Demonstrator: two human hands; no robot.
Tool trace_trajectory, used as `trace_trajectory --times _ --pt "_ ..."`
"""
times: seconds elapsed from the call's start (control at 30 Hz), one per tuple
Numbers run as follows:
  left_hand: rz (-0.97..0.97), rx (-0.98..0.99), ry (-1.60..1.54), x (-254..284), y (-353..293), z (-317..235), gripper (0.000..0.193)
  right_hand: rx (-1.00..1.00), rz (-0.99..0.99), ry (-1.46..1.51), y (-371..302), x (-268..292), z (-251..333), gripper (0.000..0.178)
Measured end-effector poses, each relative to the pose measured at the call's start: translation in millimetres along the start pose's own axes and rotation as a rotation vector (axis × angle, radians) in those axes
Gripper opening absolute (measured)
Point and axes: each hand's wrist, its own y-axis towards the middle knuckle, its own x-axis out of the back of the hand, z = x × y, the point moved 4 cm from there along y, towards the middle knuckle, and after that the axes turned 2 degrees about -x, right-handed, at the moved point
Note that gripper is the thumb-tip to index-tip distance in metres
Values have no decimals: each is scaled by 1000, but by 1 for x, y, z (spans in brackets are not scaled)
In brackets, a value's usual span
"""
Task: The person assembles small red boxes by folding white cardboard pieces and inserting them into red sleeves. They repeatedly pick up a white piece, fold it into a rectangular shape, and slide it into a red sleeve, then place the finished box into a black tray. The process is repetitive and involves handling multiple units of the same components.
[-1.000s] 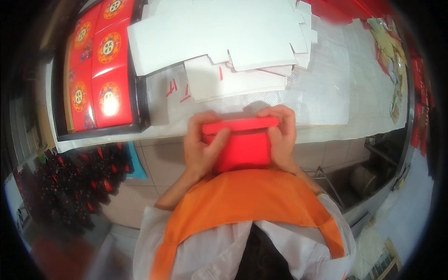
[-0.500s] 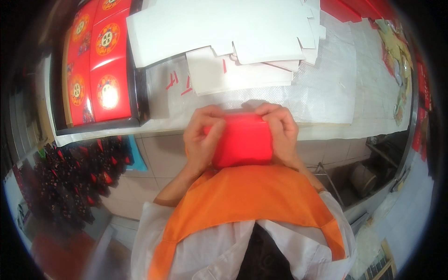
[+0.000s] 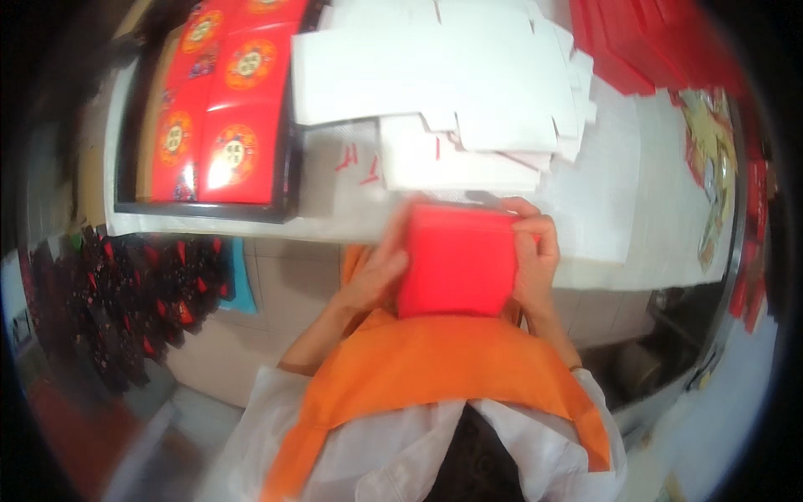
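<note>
A plain red cardboard box (image 3: 458, 261) is held upright against my orange apron, at the table's near edge. My right hand (image 3: 535, 251) grips its upper right corner, thumb on the near face and fingers bent over the edge. Along the left side, my left hand (image 3: 386, 261) lies against the box. Its fingertips are blurred by motion and partly hidden behind the box. Just beyond the box lie flat white cardboard blanks (image 3: 427, 79), stacked unevenly, with small red marks beside them on the table cover.
A black-edged tray (image 3: 209, 211) at the left holds several red boxes (image 3: 238, 109) with round printed patterns. Red folded pieces (image 3: 644, 42) are piled at the far right. Below the table on the left stand dark, red-patterned pieces (image 3: 142, 293). The table has a white woven cover (image 3: 598, 209).
The view has shifted, so the table things appear farther right. The red box is tilted up, showing more of its face. My left hand has moved along its left side.
</note>
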Motion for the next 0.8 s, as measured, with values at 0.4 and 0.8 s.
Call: trace_trajectory --times 0.4,0.8 --pt "187 -254 248 -2 29 -89 81 150 555 361 125 -151 104 18" --pt "-889 2 1788 207 45 -426 94 703 434 -1008 262 -80 25 29"
